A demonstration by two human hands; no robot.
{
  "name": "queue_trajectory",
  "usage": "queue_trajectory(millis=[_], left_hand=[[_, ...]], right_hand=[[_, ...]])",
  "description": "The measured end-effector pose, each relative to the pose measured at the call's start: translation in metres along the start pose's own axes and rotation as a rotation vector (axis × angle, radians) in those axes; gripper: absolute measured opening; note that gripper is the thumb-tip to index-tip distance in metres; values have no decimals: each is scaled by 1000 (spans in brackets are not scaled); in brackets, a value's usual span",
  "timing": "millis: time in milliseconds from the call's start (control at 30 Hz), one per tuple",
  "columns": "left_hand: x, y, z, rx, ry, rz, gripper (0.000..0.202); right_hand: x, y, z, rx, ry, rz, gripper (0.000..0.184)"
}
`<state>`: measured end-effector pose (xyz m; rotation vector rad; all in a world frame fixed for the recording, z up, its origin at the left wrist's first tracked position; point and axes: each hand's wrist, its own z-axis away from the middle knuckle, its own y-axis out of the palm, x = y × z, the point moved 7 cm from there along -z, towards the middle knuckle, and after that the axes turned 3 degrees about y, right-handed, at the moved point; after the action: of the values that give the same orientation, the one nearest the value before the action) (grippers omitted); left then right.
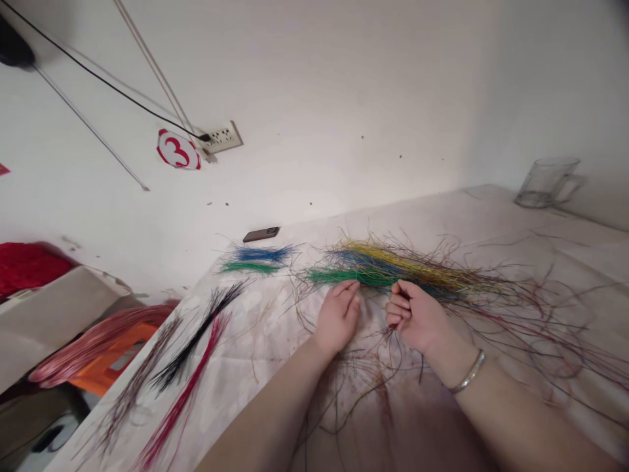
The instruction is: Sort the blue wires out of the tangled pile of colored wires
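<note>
A big tangled pile of thin wires (393, 265), yellow, blue, green and dark red, lies across the table's middle. My left hand (338, 316) rests at its near edge, fingers together and bent down onto the green strands. My right hand (415, 314) sits just to the right, fingers curled into a loose fist round a few dark strands that trail toward me. A silver bracelet (469, 373) circles my right wrist.
Sorted bundles lie on the table (491, 216): blue wires (263, 253), green wires (248, 267), black wires (196, 337), red wires (184, 400). A dark phone (261, 234) lies at the wall. A glass jug (545, 182) stands far right. A cardboard box (49, 314) and orange stool (105, 367) are left.
</note>
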<state>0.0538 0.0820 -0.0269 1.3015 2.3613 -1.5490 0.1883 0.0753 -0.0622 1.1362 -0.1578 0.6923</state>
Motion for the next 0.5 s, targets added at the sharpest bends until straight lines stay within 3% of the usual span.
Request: queue_trajectory(millis=[133, 333, 500], left_hand=[[5, -29, 6, -260, -46, 197, 34], [-5, -69, 22, -667, -117, 190, 40], [-28, -80, 30, -726, -81, 83, 48]], right_hand=[[-3, 2, 1, 2, 16, -22, 18], [-5, 3, 3, -4, 31, -21, 19], [-6, 4, 5, 1, 42, -21, 18]])
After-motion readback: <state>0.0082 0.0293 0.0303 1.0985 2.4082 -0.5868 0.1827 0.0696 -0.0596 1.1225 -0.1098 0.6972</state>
